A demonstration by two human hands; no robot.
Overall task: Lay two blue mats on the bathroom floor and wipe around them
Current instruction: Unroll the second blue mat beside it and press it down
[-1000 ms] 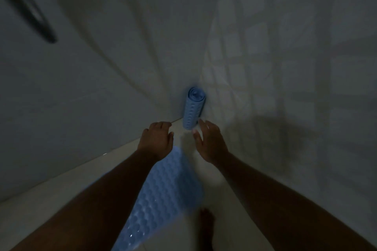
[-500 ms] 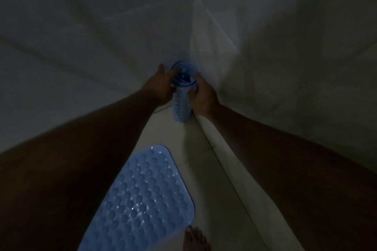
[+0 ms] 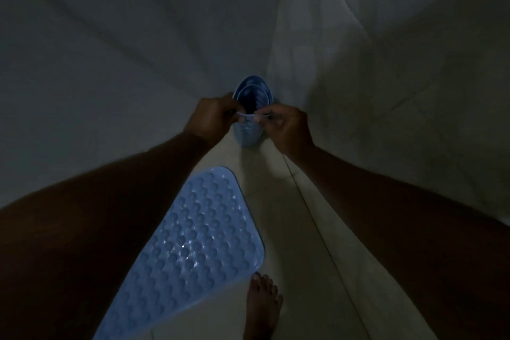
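Note:
A rolled blue mat [image 3: 252, 99] stands upright in the dim corner where two walls meet. My left hand [image 3: 212, 116] and my right hand [image 3: 284, 125] both pinch its near top edge, pulling the loose end toward me. The roll's opening has widened into an oval. A second blue mat [image 3: 198, 243], covered in round bumps, lies flat on the pale tiled floor [image 3: 278, 201] below my left forearm, which hides its left side.
Tiled walls [image 3: 110, 50] close in on the left and right of the corner. A bare foot [image 3: 263, 303] stands on the floor just right of the flat mat. The room is very dark.
My hands went from hovering below the roll to clasping its sides, and now pinch its top edge. The roll's opening has spread wider. The view has tilted down and closer.

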